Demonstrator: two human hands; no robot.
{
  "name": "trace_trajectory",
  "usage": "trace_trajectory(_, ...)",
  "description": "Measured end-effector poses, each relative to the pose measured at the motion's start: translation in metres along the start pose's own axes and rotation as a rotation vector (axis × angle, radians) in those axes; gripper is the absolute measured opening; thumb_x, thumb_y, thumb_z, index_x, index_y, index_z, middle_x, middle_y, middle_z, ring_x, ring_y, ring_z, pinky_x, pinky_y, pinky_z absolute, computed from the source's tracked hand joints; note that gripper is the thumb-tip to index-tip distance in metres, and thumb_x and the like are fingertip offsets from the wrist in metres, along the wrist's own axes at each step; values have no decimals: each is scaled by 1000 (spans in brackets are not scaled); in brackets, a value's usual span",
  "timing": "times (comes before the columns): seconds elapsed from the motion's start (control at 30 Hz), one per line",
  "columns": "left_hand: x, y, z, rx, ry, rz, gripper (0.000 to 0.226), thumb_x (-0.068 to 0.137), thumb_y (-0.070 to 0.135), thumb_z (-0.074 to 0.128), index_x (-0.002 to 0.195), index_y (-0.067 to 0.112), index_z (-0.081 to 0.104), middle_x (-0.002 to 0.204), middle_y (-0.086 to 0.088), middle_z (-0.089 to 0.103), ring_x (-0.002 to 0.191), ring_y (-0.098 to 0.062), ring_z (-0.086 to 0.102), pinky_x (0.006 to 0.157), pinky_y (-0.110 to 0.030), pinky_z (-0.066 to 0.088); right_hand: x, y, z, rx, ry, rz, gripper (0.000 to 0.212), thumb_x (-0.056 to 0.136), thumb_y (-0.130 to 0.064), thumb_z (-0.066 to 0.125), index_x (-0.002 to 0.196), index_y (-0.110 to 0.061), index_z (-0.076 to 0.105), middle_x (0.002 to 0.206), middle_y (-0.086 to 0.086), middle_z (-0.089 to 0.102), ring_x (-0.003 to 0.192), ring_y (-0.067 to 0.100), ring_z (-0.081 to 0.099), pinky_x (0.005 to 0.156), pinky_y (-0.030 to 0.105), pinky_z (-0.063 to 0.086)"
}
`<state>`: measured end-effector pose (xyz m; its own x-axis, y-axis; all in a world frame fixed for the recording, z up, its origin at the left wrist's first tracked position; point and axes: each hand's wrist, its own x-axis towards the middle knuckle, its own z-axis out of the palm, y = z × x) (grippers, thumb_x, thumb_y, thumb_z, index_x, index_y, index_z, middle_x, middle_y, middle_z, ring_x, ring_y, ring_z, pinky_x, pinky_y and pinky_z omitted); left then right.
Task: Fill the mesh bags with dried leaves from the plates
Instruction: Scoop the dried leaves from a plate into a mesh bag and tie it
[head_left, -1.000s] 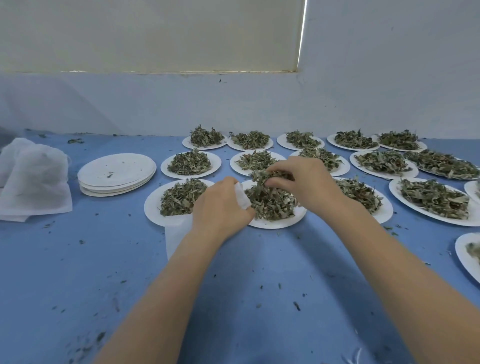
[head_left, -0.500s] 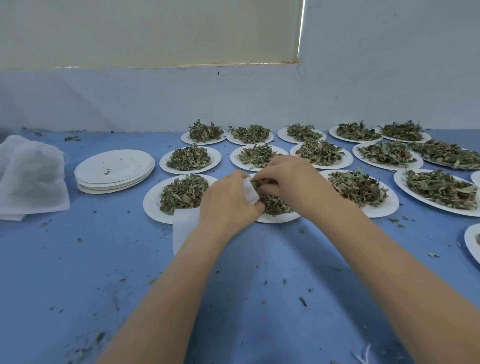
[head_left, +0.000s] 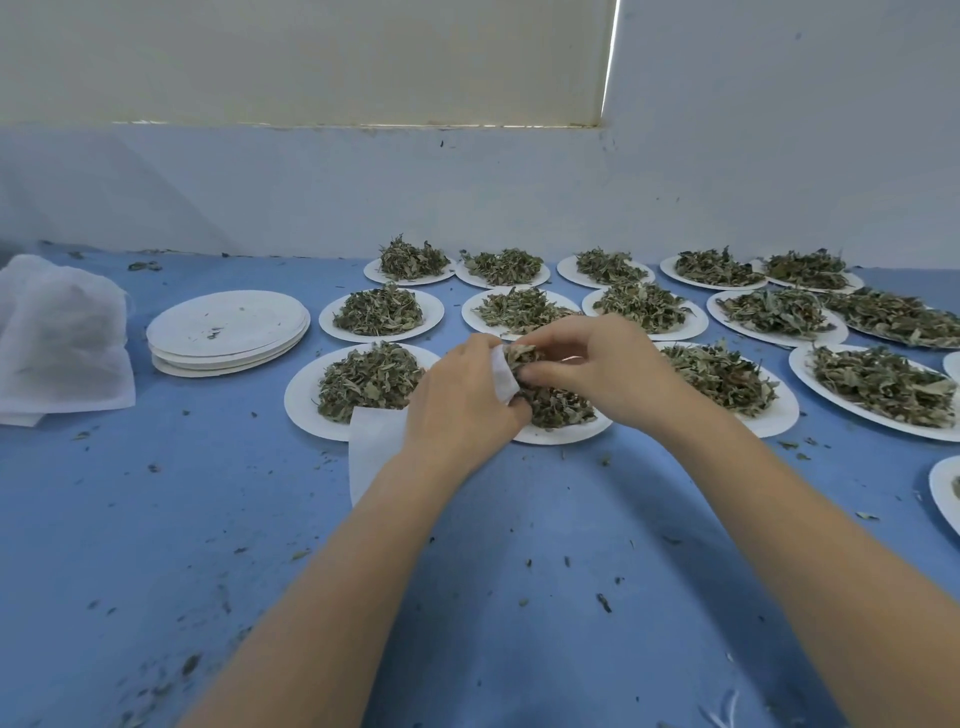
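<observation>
Two hands stuffing unlabelled bag.

White mesh bag under fingers; grey-green dried leaves on white plates; blue desk, dark-speckled.

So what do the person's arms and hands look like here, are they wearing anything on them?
Nothing is worn as far as the view shows. Both forearms come in bare from the bottom edge, with no sleeve or cuff in sight. The left hand and the right hand have no gloves, and no rings, watch or wristband are visible. Above the forearms is out of frame.
</observation>
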<state>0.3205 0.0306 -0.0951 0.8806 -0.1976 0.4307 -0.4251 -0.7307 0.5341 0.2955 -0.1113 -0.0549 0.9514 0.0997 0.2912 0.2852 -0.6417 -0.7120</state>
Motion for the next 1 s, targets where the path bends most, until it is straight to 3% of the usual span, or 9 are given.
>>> trace_trajectory(0.17,-2,3,1,-78,-2,-9,54,71,28,68,121,22,49,107,3,60,102,-18,54,80,-27,40,2,5,5,-31,77,-43,18,79,-17,74,95,-23,73,93,-12,65,94,7,60,88,26,47)
trace_trajectory(0.23,-3,5,1,-88,-27,11,58,69,26,69,123,22,47,110,4,59,103,-17,53,82,-29,42,2,7,5,-14,71,-34,15,80,-19,72,91,-29,71,93,-15,66,96,6,61,85,21,46)
trace_trajectory(0.37,-3,8,-1,-128,-88,49,60,68,16,67,124,18,46,113,1,55,103,-18,51,84,-33,44,4,9,6,76,10,18,13,87,-19,64,91,-31,64,93,-8,71,89,12,66,83,27,51)
trace_trajectory(0.47,-2,6,-1,-138,-120,82,61,70,10,65,126,18,43,117,0,53,107,-18,48,81,-22,37,4,9,5,137,33,28,12,88,-13,63,93,-23,67,83,-5,70,70,14,68,74,25,54)
trace_trajectory(0.57,-1,4,0,-66,-177,110,75,75,9,64,140,18,29,135,-2,43,122,-19,39,83,-14,26,6,11,1,49,99,18,15,88,-11,63,90,-25,68,71,-9,67,62,5,64,71,17,48)
trace_trajectory(0.67,0,2,0,13,-199,126,79,79,8,60,146,18,18,144,-2,35,129,-21,34,94,-22,30,6,8,-5,-48,136,-3,18,87,-12,63,89,-29,68,66,-7,66,57,-5,60,62,5,41)
trace_trajectory(0.77,0,2,-1,30,-155,122,73,82,6,54,146,17,22,142,-5,38,126,-24,39,98,-33,36,3,5,-13,-11,100,-11,17,86,-13,66,88,-29,70,69,-1,69,59,0,62,66,9,45)
trace_trajectory(0.9,0,4,-1,-47,-91,107,61,84,7,55,140,18,34,133,-6,49,117,-25,47,93,-36,40,1,2,-14,-121,49,-27,18,81,-18,72,98,-24,75,79,-4,70,78,10,65,80,18,48)
trace_trajectory(1.0,-1,4,0,-37,-62,159,52,85,9,56,135,17,41,119,-8,57,106,-28,52,84,-36,42,0,-1,-12,-244,44,-87,19,84,-16,69,101,-23,74,83,-3,69,76,7,59,78,17,44)
